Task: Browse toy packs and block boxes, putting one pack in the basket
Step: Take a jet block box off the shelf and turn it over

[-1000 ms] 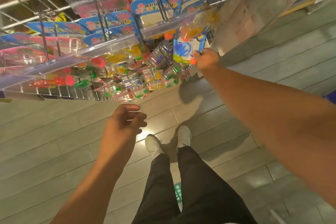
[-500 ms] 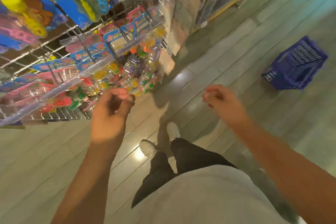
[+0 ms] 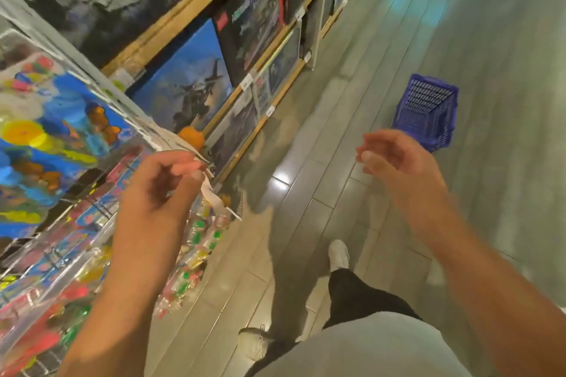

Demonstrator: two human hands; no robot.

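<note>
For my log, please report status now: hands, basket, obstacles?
Left hand, right hand empty, fingers loosely curled. Blue plastic basket on floor ahead. Path clear.

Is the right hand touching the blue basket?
Apart. In the head view, the right hand hangs in the air with loosely curled fingers, and the blue basket sits on the floor farther off, with bare floor showing between them.

right hand (image 3: 398, 159): off toy pack, empty | view: swung toward basket (image 3: 425, 115)
</note>
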